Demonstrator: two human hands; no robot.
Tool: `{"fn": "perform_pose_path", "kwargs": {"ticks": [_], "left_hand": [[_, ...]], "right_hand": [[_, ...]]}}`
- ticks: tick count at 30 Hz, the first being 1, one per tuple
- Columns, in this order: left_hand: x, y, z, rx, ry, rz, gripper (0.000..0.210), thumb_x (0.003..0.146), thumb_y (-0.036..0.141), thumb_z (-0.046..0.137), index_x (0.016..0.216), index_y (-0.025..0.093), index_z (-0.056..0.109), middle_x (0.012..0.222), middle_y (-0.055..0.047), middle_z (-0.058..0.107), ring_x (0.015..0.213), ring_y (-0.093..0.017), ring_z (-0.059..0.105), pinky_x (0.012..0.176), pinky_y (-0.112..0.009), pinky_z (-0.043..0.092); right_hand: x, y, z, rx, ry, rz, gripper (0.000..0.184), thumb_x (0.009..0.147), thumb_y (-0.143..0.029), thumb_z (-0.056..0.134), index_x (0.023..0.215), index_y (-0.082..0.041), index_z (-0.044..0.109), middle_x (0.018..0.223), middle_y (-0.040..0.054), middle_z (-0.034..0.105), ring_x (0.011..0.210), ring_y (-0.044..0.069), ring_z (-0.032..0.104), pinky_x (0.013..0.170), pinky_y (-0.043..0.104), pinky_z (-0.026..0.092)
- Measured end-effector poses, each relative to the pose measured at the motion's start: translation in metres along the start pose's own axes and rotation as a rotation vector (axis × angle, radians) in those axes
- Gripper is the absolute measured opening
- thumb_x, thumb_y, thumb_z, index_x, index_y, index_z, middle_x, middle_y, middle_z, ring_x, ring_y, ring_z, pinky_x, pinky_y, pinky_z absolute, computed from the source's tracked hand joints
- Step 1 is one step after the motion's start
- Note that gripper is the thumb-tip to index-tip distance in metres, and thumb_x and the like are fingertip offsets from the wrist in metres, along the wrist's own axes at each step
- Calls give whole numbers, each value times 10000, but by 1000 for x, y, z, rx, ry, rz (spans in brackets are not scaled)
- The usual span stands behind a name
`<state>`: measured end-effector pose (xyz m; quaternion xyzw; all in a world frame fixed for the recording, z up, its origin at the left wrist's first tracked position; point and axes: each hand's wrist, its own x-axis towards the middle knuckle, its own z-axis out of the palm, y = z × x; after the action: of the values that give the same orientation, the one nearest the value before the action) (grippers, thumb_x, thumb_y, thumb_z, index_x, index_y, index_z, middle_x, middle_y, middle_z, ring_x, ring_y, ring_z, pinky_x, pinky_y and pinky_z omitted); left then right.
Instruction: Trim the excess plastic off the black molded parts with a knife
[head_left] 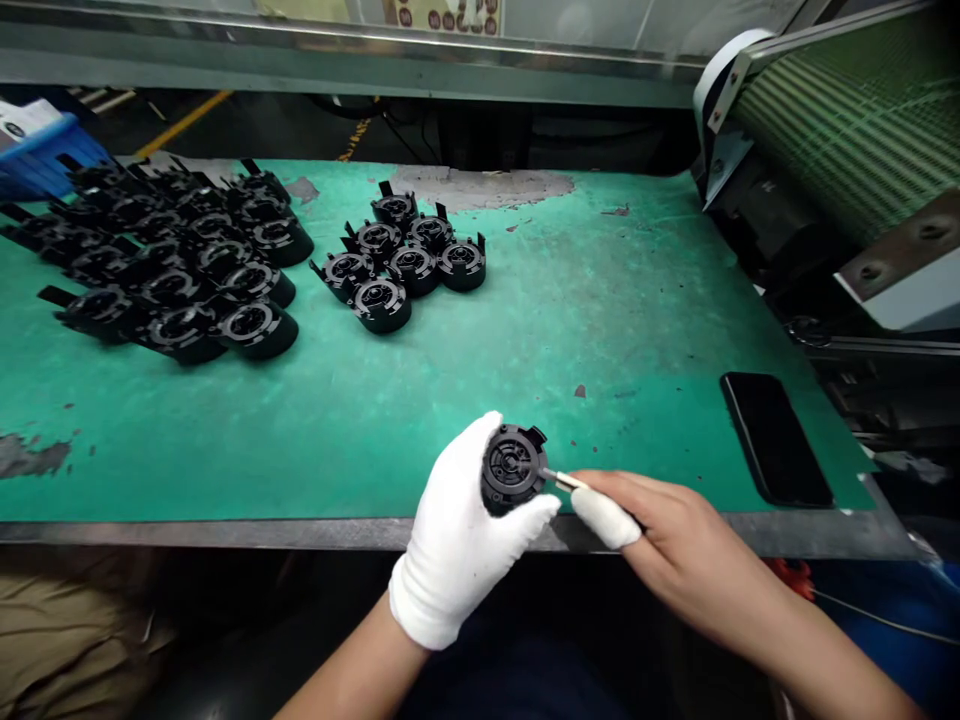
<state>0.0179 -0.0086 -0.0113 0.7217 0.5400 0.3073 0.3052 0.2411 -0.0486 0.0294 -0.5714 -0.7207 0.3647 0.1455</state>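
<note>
My left hand (pixel 457 530), in a white glove, grips a round black plastic part (pixel 513 468) above the table's front edge, its ringed, slotted face turned up. Bare except for a white cover on the thumb, my right hand (pixel 645 515) pinches a thin pale-handled tool (pixel 566 480). The tool's narrow tip meets the right side of the part's face; its exact kind is hard to make out. Similar black parts stand farther back in a small cluster (pixel 412 268) and a larger group (pixel 180 260) to the left.
A black phone (pixel 776 440) lies on the green table mat (pixel 570 330) at the right. Beyond it rises a green conveyor belt (pixel 855 120) with a metal frame. At the far left is a blue bin (pixel 52 160). Grey worn patches (pixel 487 188) mark the mat's back edge.
</note>
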Motion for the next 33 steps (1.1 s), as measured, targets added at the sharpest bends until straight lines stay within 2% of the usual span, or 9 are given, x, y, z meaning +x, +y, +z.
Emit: {"fn": "perform_pose_path", "kwargs": {"ticks": [2, 5, 8, 15, 19, 22, 25, 29, 33], "left_hand": [[0, 1, 0, -1, 1, 16, 786, 801, 505, 758, 1442, 209, 411, 1454, -121, 535, 1366, -278, 510, 1170, -473, 439], [1, 0, 0, 18, 11, 26, 776, 807, 490, 755, 1440, 207, 404, 1432, -124, 548, 1346, -280, 526, 1154, -478, 454], [1, -1, 1, 31, 17, 48, 775, 808, 478, 757, 1440, 211, 397, 1407, -125, 563, 1322, -287, 546, 1129, -487, 476], [2, 0, 0, 36, 25, 62, 743, 811, 437, 759, 1428, 227, 403, 1363, -116, 594, 1267, -291, 589, 1083, -487, 511], [3, 3, 2, 48, 61, 88, 690, 811, 386, 753, 1401, 236, 427, 1337, -114, 612, 1240, -300, 609, 1066, -498, 519], [3, 6, 6, 53, 98, 95, 660, 808, 364, 748, 1378, 230, 444, 1317, -111, 620, 1224, -295, 617, 1060, -488, 522], [3, 7, 8, 50, 115, 98, 634, 814, 360, 742, 1362, 225, 453, 1305, -104, 626, 1207, -283, 626, 1056, -470, 522], [2, 6, 9, 33, 121, 84, 678, 795, 440, 778, 1352, 218, 461, 1310, -109, 618, 1228, -289, 609, 1078, -476, 502], [4, 6, 7, 5, 114, 103, 603, 784, 454, 797, 1271, 242, 512, 1281, -83, 628, 1226, -271, 606, 1095, -459, 490]], "right_hand": [[4, 2, -3, -42, 25, -4, 389, 1031, -288, 392, 1372, -369, 562, 1178, 23, 694, 1051, 211, 644, 907, 372, 515], [12, 5, -3, -206, 48, -6, 382, 1034, -299, 391, 1358, -336, 589, 983, 39, 690, 895, 229, 626, 789, 385, 501], [16, 6, 2, -338, 99, -12, 368, 1033, -303, 417, 1359, -327, 585, 889, 30, 656, 830, 227, 600, 730, 374, 469], [13, 7, 2, -447, 93, -31, 402, 1013, -261, 438, 1396, -338, 530, 919, 15, 642, 826, 222, 605, 686, 364, 436], [21, 5, 2, -511, 144, -11, 414, 993, -232, 444, 1377, -335, 559, 900, 16, 645, 806, 215, 617, 643, 351, 412], [28, 4, 4, -503, 181, 23, 404, 988, -222, 448, 1356, -321, 583, 892, 12, 651, 821, 211, 632, 647, 344, 418], [27, 6, 1, -417, 155, 26, 387, 1003, -242, 425, 1343, -312, 597, 900, 12, 657, 841, 207, 641, 686, 341, 451], [8, 9, -4, -319, 68, 3, 391, 1013, -273, 394, 1346, -343, 587, 923, 10, 663, 830, 201, 634, 716, 350, 479], [-7, 9, -2, -386, 27, 17, 398, 995, -249, 415, 1335, -357, 591, 955, 15, 673, 856, 220, 642, 713, 362, 479]]}}
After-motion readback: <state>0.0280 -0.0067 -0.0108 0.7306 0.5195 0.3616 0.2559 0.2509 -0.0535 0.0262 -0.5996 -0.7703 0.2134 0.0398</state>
